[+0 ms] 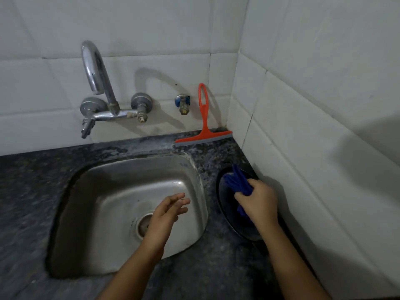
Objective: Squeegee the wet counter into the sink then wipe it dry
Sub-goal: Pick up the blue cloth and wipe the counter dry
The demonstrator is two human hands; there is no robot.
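An orange squeegee (204, 124) leans upright against the back wall tiles, its blade resting on the dark speckled counter (216, 267) behind the steel sink (121, 191). My right hand (258, 203) grips a bunched blue cloth (237, 180) over a dark round plate (229, 211) to the right of the sink. My left hand (167, 213) hovers above the sink basin near the drain (144, 225), fingers straight and spread, holding nothing.
A chrome tap (97, 83) with two valves juts from the tiled back wall above the sink. A small blue-handled valve (183, 102) sits beside the squeegee. A white tiled side wall (313, 126) closes off the counter on the right.
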